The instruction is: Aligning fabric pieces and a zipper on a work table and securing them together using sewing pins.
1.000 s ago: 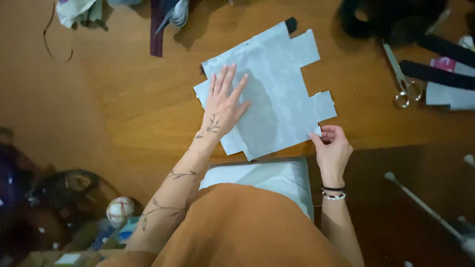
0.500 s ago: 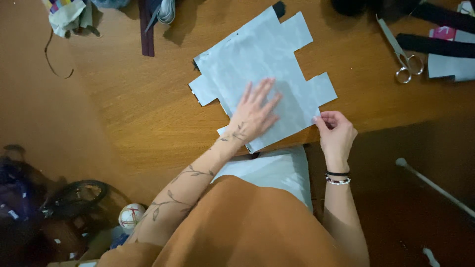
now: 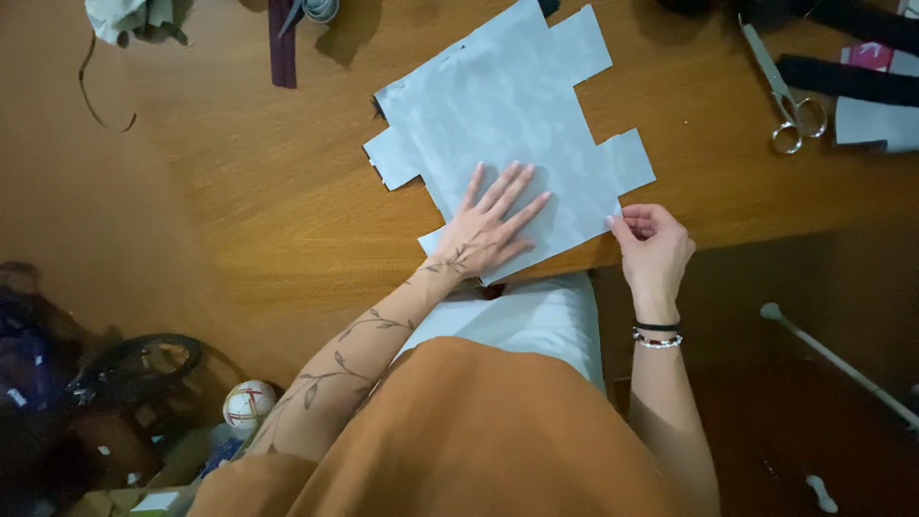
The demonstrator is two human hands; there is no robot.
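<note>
Left hand point(image 3: 483, 230) has slid down, flat with fingers spread, on the grey notched fabric piece point(image 3: 507, 115); right hand point(image 3: 654, 247) pinches its corner.

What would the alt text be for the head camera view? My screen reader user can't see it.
Seen from above, a person's left hand presses flat on a pale grey notched fabric piece on a wooden table, while the right hand pinches its lower right corner. Scissors lie at the upper right.
</note>
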